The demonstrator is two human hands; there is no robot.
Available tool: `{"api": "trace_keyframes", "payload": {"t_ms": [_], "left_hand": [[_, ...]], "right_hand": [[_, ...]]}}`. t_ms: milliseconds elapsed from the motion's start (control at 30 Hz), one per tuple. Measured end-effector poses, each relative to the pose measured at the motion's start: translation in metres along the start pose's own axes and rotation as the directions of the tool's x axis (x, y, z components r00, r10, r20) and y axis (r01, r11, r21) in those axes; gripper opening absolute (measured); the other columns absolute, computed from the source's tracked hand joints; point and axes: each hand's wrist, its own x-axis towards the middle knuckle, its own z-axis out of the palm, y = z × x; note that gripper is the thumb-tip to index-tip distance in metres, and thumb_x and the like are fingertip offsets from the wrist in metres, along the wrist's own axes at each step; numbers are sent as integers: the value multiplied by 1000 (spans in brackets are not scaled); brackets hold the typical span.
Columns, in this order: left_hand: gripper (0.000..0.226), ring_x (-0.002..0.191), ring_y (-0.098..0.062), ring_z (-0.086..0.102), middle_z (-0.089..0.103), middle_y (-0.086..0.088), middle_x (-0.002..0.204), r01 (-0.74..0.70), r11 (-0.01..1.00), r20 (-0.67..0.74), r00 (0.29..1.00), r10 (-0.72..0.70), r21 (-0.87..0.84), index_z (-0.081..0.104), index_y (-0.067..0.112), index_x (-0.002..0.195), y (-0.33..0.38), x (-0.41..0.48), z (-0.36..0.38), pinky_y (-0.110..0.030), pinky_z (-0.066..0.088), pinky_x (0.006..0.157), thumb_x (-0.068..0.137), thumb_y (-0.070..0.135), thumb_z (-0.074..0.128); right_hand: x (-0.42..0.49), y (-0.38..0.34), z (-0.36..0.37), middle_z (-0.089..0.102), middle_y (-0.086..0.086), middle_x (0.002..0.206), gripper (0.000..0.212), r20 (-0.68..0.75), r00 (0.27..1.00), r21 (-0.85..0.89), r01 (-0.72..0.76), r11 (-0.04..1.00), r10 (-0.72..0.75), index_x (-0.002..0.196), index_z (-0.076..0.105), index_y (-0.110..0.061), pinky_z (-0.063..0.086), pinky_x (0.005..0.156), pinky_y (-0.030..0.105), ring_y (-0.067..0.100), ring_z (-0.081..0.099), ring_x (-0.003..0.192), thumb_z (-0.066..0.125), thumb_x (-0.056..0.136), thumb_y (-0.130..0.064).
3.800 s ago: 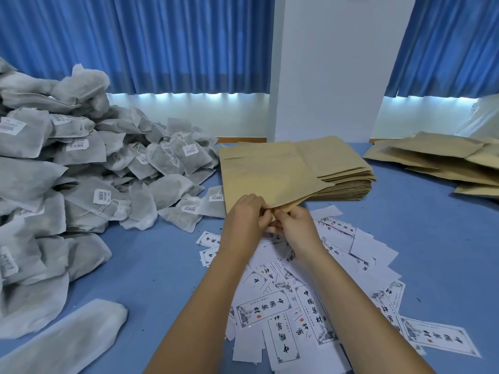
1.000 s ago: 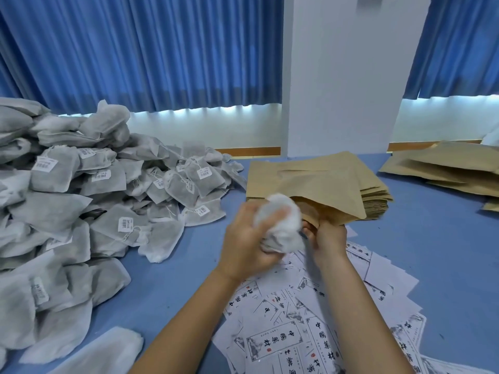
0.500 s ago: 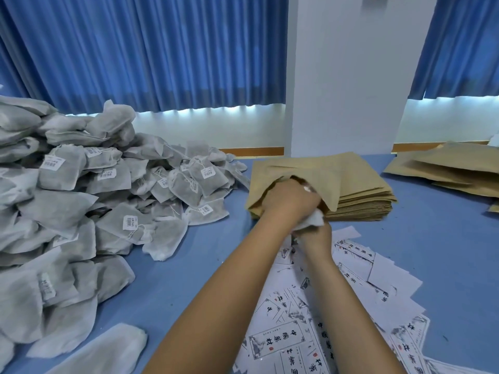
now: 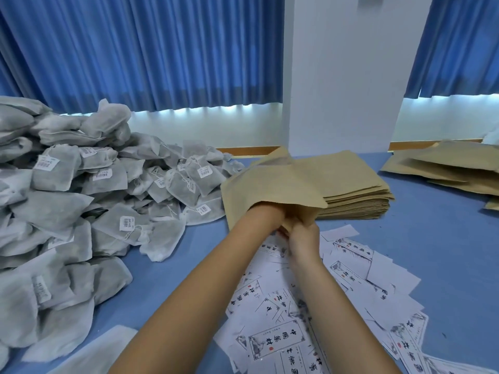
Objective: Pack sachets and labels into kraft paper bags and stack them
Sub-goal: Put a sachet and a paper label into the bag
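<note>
Left hand hidden past the wrist inside the paper bag (image 4: 270, 184), its grip impossible to tell, right hand (image 4: 303, 240) pinching the bag's mouth, sachets (image 4: 81, 198) heaped to their left, labels (image 4: 278, 341) under the forearms.

Your right hand (image 4: 303, 236) is at the mouth of the open bag (image 4: 270, 184), which lies partly on the stack of bags (image 4: 359, 195) just behind the hand. The sachets (image 4: 94, 190) lie well to its left, the labels (image 4: 351, 279) under it and nearer to you, and the loose bags (image 4: 445, 168) far to its right.
</note>
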Motion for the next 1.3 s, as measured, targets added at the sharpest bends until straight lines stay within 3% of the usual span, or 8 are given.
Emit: {"api": "trace_keyframes", "payload": {"t_ms": [100,167,300,367,467,867,1033,1300], "left_hand": [[37,103,-21,62,68,-7,110,-627,779,-378,727,574,-24,68,9,108,0,-39,1,-30,48,89,83,-2,43],[42,78,-18,66,71,-4,81,-846,475,-597,515,615,-241,73,5,77,-15,-64,3,-31,54,69,63,-15,38],[37,79,-25,64,69,0,81,-578,628,-814,557,-164,-522,67,17,74,-69,-50,-8,-34,51,72,75,-7,38],[29,119,-35,48,58,-11,124,107,934,-697,638,-328,-342,61,17,113,-116,-29,-10,-47,37,99,87,12,47],[57,139,-44,14,21,-25,150,687,727,-303,688,-660,-23,29,15,142,-164,-25,0,-62,16,109,92,32,49],[32,109,-30,44,58,-12,112,65,969,-678,726,117,237,63,10,118,-146,5,0,-35,35,88,87,9,54],[62,132,-27,33,33,-8,145,142,986,-253,961,-115,90,37,13,135,-176,39,6,-40,31,106,82,29,64],[55,124,-34,37,45,-11,128,221,964,-318,934,-165,150,45,34,126,-157,53,28,-50,32,97,80,60,60]], "right_hand": [[3,-2,-5,59,-3,59,27,-19,1000,1,10,1000,-10,74,57,-15,43,44,17,8,55,51,48,91,4],[3,-4,-7,59,0,64,26,-18,999,54,36,998,-35,76,56,-12,44,44,17,12,56,55,46,92,6],[9,-10,-11,68,4,71,22,-42,999,138,-3,990,9,84,56,-13,46,54,20,13,67,54,43,96,0],[11,-9,-13,68,5,76,22,-56,998,143,-11,990,20,89,53,-16,47,57,22,12,68,54,38,100,-5],[14,-5,-14,67,8,83,21,-69,997,131,-19,991,28,91,51,-17,48,58,22,12,69,54,36,101,-6],[12,-8,-13,66,5,78,23,-82,996,114,-29,993,38,88,52,-16,49,63,23,12,67,56,37,101,-5],[14,-10,-16,66,7,76,23,-84,994,116,-63,991,72,89,54,-13,47,62,24,16,65,61,36,102,-5],[18,-15,-16,66,8,78,22,-87,989,127,-104,986,116,89,53,-12,48,63,23,12,67,58,35,102,-6]]}}
